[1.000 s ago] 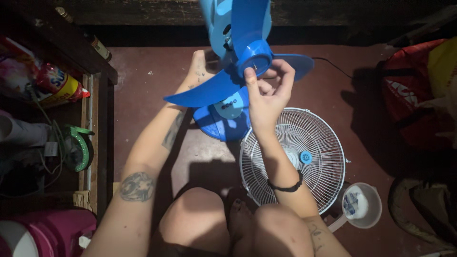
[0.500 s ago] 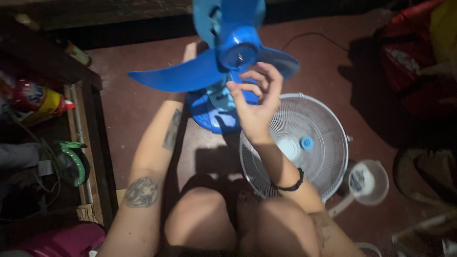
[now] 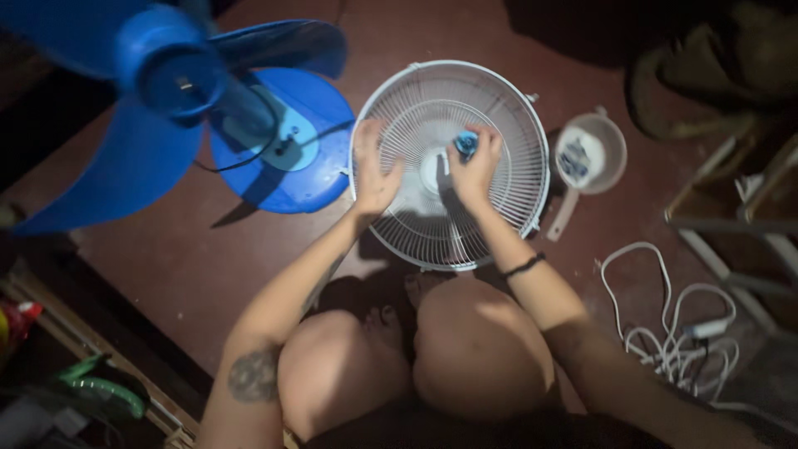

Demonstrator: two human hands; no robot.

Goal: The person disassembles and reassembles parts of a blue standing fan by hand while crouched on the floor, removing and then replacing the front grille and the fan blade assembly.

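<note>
Hands [image 3: 424, 170] moved from blue fan blades [image 3: 125, 108] onto white grille [image 3: 499, 125].

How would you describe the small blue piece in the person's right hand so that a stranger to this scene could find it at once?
Start at the round white fan grille lying flat on the dark red floor. Over its centre, the right hand pinches a small blue cap. It is the only blue thing on the white wires, far smaller than the blue fan blades at left.

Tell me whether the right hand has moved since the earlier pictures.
Yes. The right hand left the blue fan blade's hub and now rests on the white fan grille lying on the floor.
</note>
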